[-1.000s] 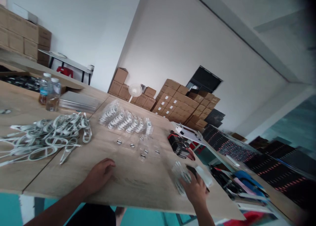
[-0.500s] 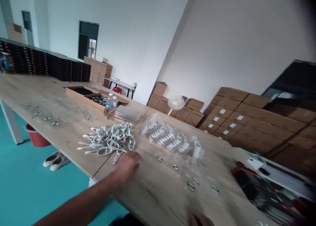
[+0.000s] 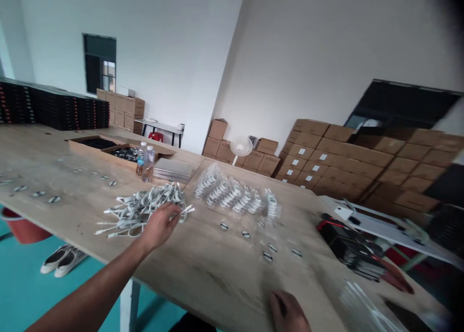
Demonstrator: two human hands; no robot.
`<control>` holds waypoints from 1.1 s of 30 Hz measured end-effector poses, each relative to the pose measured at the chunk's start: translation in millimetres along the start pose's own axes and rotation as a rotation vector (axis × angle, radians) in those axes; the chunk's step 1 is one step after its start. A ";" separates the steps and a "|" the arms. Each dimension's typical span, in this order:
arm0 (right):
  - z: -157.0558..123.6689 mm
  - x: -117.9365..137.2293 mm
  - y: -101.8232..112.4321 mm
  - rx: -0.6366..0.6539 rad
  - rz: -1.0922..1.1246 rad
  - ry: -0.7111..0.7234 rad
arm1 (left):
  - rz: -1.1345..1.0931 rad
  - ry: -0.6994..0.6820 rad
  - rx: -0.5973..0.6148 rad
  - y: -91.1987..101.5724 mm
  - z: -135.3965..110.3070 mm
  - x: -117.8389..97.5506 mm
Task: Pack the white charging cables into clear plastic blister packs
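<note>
My left hand (image 3: 159, 224) reaches to the near edge of a loose pile of white cables (image 3: 141, 207) on the wooden table (image 3: 217, 269). Its fingers pinch one cable that sticks out toward the right. My right hand (image 3: 288, 311) rests at the table's near edge with fingers curled, and I cannot see anything in it. Beyond the pile lies a row of coiled white cables in clear bags (image 3: 235, 195). Small round black-and-white stickers (image 3: 246, 234) dot the table in front of that row.
Two water bottles (image 3: 144, 161) and a stack of clear sheets (image 3: 172, 169) stand behind the cables, next to open cardboard trays (image 3: 108, 148). Black packaging (image 3: 353, 247) lies at right. Stacked cartons (image 3: 362, 163) line the wall. Shoes (image 3: 61, 259) sit on the teal floor.
My view has swung left from the right side of the table. My left hand moved forward to the loose cable pile and closed on a cable. My right hand left the bagged items and dropped low.
</note>
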State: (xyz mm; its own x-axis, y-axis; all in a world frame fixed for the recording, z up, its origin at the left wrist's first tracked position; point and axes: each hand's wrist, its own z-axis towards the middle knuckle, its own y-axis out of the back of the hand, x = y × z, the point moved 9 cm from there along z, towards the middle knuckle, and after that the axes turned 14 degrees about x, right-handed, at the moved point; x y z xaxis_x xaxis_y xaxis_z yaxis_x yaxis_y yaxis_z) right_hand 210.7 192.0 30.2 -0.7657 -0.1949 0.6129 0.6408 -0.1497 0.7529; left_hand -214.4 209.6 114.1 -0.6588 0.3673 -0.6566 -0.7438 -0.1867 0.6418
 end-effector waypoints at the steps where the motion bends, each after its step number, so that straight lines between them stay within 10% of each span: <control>1: -3.6 12.8 -5.5 0.008 0.066 0.002 | -0.142 -0.012 0.003 -8.2 -0.5 -11.3; 10: -31.1 159.1 -74.2 0.349 0.627 0.120 | -0.759 0.085 0.212 -123.1 -26.9 -89.1; 16: -35.5 140.4 -66.3 0.352 0.913 -0.013 | -0.927 0.115 0.219 -138.3 -39.1 -82.7; 22: -43.9 125.6 -60.5 0.337 1.036 -0.062 | -1.125 0.217 0.617 -173.1 -66.0 -96.8; 33: -51.2 99.8 -60.7 0.211 1.065 -0.160 | -1.306 0.321 0.672 -193.4 -84.8 -102.0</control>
State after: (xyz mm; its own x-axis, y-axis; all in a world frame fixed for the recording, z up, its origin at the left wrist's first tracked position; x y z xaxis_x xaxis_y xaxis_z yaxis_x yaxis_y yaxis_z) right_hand 98.2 132.0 33.4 0.1666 0.0049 0.9860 0.9674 0.1928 -0.1644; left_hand -13.0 131.0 23.4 0.3463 -0.2855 -0.8936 -0.6804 0.5793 -0.4488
